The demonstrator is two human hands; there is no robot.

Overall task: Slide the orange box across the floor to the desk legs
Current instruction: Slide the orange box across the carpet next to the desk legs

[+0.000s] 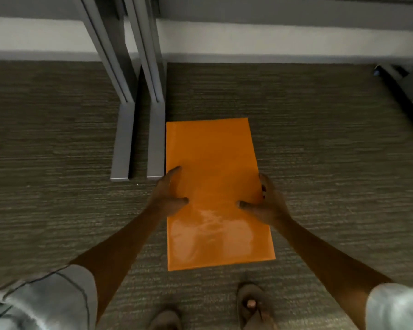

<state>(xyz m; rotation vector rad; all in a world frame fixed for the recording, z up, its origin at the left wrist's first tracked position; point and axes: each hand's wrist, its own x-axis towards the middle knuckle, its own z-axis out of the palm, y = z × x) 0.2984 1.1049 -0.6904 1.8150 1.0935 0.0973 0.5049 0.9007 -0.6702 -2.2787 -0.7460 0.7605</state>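
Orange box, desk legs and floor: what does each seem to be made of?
Orange box: smooth and glossy, seemingly plastic or coated card; its near end reflects light. Which of the two, I cannot tell.
Desk legs: grey, flat-sided with crisp edges and a matte finish, probably painted metal.
Floor: low-pile carpet, grey-brown, with a fine ribbed weave.

Bits you can't really see

Desk legs (138, 67) run off the top edge; a dark object (405, 84) at the right edge is cropped, can't tell what.
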